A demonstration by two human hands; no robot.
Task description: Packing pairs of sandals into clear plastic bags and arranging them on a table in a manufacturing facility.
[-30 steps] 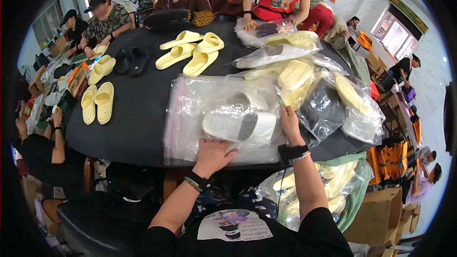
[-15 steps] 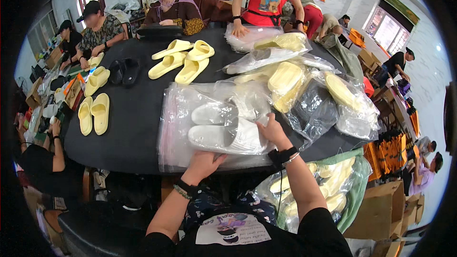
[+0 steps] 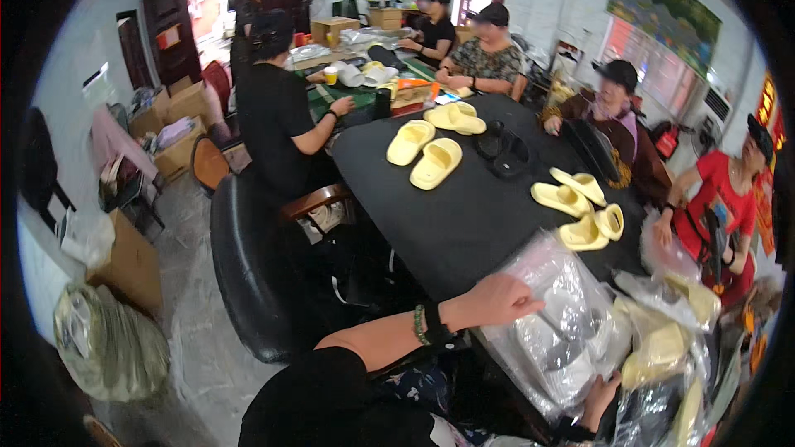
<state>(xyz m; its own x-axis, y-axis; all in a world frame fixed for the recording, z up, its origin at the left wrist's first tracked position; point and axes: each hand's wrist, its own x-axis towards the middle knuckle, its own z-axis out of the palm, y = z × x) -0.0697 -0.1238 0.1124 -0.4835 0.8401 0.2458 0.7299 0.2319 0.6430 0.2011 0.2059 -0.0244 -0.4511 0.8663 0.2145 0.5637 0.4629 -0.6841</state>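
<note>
Our left hand (image 3: 490,301) lies flat on the clear bag of pale slippers (image 3: 553,327), our right hand (image 3: 600,391) grips its near edge — slick plastic could slide off the table edge (image 3: 431,269) beside us.

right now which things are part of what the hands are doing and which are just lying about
In hand:
- left hand resting on the clear plastic bag
- right hand at the bag's near edge
- pale slippers inside the bag

Lying about:
- yellow slippers on the black table
- black slippers
- bagged yellow slippers
</note>
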